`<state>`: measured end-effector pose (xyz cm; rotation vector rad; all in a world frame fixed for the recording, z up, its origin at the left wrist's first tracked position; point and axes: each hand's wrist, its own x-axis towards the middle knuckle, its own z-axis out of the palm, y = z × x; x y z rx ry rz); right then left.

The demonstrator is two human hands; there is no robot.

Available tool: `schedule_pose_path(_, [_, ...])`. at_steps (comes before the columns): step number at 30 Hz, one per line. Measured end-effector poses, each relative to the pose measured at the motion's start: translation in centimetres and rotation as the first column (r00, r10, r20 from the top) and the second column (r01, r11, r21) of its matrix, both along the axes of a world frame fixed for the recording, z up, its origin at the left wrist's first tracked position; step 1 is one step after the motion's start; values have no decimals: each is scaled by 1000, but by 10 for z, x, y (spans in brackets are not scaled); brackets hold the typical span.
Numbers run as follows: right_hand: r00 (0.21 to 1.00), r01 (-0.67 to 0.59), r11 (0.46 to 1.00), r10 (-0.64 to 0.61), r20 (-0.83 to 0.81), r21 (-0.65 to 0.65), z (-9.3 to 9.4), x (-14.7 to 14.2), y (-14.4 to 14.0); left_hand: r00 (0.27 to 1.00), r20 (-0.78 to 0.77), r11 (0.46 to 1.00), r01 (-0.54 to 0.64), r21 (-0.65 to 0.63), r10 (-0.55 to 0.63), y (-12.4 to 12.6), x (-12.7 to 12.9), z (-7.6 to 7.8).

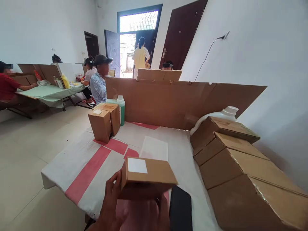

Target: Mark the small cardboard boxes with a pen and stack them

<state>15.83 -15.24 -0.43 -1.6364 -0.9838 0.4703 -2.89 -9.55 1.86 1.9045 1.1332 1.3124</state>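
A small cardboard box (pixel 158 171) with a white label (pixel 137 165) on its top is held up over the near part of the table. My left hand (pixel 109 195) grips its left end, fingers against the side. Under the near right part of the box is my right hand (pixel 162 208), its fingertips partly hidden by the box. Just right of that hand lies a flat black object (pixel 181 208), perhaps a phone or case. A whitish translucent sheet (pixel 154 148) rests on the cloth beyond the box.
Several cardboard boxes (pixel 221 166) line the table's right side, a white jug (pixel 216 115) behind them. Two boxes (pixel 99 125) and a green bottle (pixel 122 110) stand back left. A cardboard panel (pixel 163 102) closes the far edge. Other people sit beyond; one stands by the door.
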Motion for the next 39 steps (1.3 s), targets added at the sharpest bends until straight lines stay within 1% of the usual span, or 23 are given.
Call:
schedule_pose_path(3, [999, -10, 999, 9, -33, -39, -13, -18, 21, 996, 1, 987, -91, -130, 92, 1, -14, -6])
schedule_pose_path(5, [998, -35, 998, 32, -59, -58, -13, -19, 27, 995, -6, 978, -101, -184, 101, 5, -18, -9])
schedule_pose_path(6, [996, -57, 996, 52, -71, -67, -9, -17, 29, 997, -13, 979, -82, -188, 81, 8, -20, -7])
schedule_pose_path(8, [991, -103, 991, 94, -100, -84, 2, -8, 34, 1000, -30, 986, -7, -165, 2, 12, -22, 2])
schedule_pose_path(11, [970, -184, 978, 163, -181, -103, 21, 5, 43, 989, -88, 993, 111, -48, -115, 13, -24, 23])
schedule_pose_path(14, [960, -209, 966, 172, -223, -155, 31, 10, 51, 983, -128, 988, 142, 59, -133, 16, -19, 40])
schedule_pose_path(16, [948, -266, 942, 216, -234, -207, 32, 8, 53, 980, -143, 988, 147, 50, -139, 22, -11, 46])
schedule_pose_path(18, [929, -347, 908, 297, -223, -236, 31, 4, 53, 973, -178, 988, 151, 21, -145, 32, -1, 50])
schedule_pose_path(19, [929, -357, 900, 315, -193, -250, 30, 3, 52, 970, -196, 988, 152, 17, -145, 37, 3, 51])
schedule_pose_path(20, [939, -340, 903, 310, -152, -263, 29, 3, 50, 967, -208, 988, 156, 20, -148, 40, 7, 52])
schedule_pose_path(22, [968, -252, 924, 242, -71, -288, 28, 6, 47, 967, -197, 984, 173, 42, -162, 43, 11, 54])
schedule_pose_path(24, [980, -197, 929, 192, -48, -313, 28, 11, 43, 971, -160, 981, 187, 49, -177, 42, 8, 55])
schedule_pose_path(26, [977, -213, 922, 196, -84, -324, 29, 15, 40, 985, -113, 989, 139, 40, -134, 39, -2, 56])
schedule_pose_path(28, [965, -253, 915, 217, -146, -313, 30, 15, 41, 997, -81, 1000, 17, 26, -15, 37, -15, 55])
schedule_pose_path(30, [953, -280, 917, 230, -198, -283, 32, 11, 45, 992, -70, 994, -111, -25, 109, 38, -31, 52])
schedule_pose_path(32, [942, -300, 917, 240, -236, -262, 33, 3, 51, 984, -66, 979, -171, -107, 165, 41, -46, 46])
schedule_pose_path(34, [927, -332, 909, 265, -264, -252, 35, -4, 56, 983, -89, 959, -178, -219, 162, 44, -58, 40])
schedule_pose_path(36, [909, -376, 898, 310, -278, -230, 36, -10, 61, 980, -150, 929, -176, -327, 133, 46, -65, 35])
schedule_pose_path(38, [891, -421, 886, 365, -270, -194, 38, -11, 63, 976, -186, 888, -185, -421, 115, 47, -65, 31])
schedule_pose_path(39, [886, -436, 881, 387, -254, -181, 39, -10, 64, 977, -181, 870, -183, -459, 110, 48, -62, 30])
